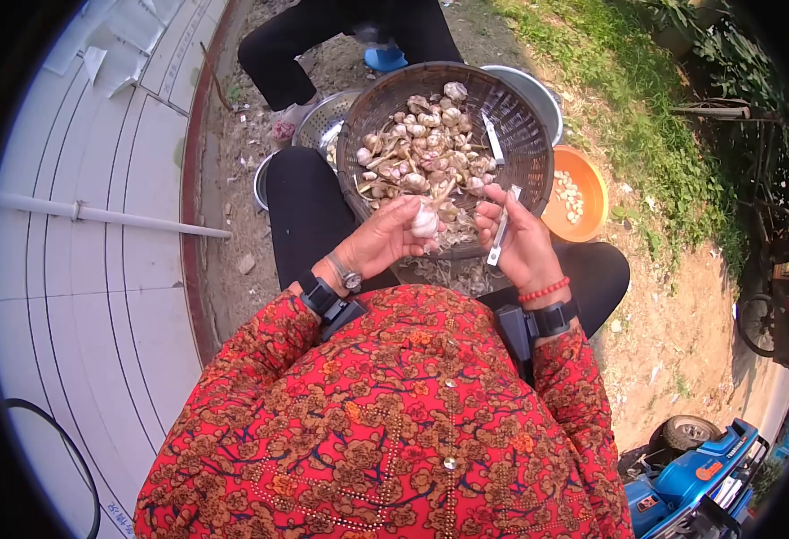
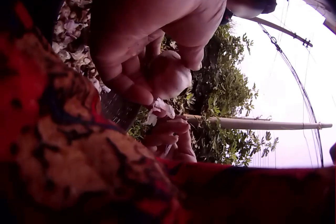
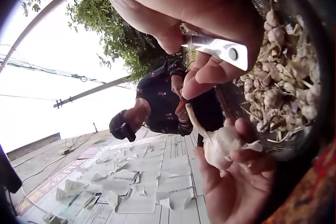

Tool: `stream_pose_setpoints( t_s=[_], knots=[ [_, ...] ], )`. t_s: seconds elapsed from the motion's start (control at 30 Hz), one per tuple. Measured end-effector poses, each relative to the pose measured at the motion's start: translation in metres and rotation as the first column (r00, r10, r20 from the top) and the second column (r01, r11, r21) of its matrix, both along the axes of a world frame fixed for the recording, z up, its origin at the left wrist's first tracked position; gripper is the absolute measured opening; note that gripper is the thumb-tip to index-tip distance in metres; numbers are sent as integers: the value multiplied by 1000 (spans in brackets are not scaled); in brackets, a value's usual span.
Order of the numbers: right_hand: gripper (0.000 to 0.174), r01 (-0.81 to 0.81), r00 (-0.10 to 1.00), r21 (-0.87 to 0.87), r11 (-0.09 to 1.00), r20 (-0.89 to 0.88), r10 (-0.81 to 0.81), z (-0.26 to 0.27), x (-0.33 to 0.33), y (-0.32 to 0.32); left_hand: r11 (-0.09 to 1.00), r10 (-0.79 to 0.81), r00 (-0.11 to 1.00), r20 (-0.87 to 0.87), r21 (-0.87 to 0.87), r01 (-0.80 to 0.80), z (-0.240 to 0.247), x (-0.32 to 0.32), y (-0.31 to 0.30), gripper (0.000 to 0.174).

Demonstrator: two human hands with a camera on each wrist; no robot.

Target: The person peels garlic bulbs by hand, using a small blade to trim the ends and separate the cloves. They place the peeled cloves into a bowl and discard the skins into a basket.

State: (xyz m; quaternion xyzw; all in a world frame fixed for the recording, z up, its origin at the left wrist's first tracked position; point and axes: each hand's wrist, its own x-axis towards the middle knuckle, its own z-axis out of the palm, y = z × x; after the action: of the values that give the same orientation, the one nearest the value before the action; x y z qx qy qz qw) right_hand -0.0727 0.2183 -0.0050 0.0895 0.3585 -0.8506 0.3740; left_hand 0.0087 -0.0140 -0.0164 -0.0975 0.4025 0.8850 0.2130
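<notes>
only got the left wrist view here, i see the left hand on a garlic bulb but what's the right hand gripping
Observer: The right hand grips a slim metal tool, probably a knife.
Operator: any other tool like that around
Observer: Yes, the head view shows a second tool inside the basket, to the right of the garlic heap.
Operator: and what's just outside the basket on the person's right
Observer: An orange bowl with pale cloves in it.
</notes>
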Motion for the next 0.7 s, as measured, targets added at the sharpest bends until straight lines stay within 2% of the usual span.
stream_pose_setpoints(
  t_s=[0.07, 0.17, 0.27, 0.37, 0.53, 0.57, 0.67, 0.7],
  knots=[
    [36, -4, 999, 35, 999, -35, 5, 3, 3, -2, 1000, 4, 1000, 8, -7, -4, 2, 0, 2, 37],
    [38, 2, 977, 174, 985, -212, 36, 13, 9, -5, 1000, 7, 1000, -2, 2, -7, 3, -1, 3, 37],
    [40, -44, 931, 263, 964, -340, 135, 25, 14, -8, 1000, -16, 999, -38, -4, 16, 6, -1, 3, 39],
    [33, -114, 894, 358, 927, -371, 253, 28, 19, -11, 999, 9, 998, -63, -38, -12, 2, -1, 3, 45],
    [28, -189, 696, 599, 778, -477, 537, 39, 30, -16, 996, 60, 988, -143, -59, -69, 21, -5, 6, 50],
    [28, -182, 709, 606, 774, -464, 530, 42, 31, -18, 996, 64, 986, -153, -58, -74, 23, -6, 6, 51],
    [27, 19, 842, 418, 908, -497, 211, 48, 27, -19, 995, 104, 986, -131, 21, -102, 24, -5, 8, 49],
    [25, 95, 772, 390, 916, -609, 180, 50, 22, -18, 996, 79, 991, -108, 55, -73, 22, -5, 6, 49]
  ],
)
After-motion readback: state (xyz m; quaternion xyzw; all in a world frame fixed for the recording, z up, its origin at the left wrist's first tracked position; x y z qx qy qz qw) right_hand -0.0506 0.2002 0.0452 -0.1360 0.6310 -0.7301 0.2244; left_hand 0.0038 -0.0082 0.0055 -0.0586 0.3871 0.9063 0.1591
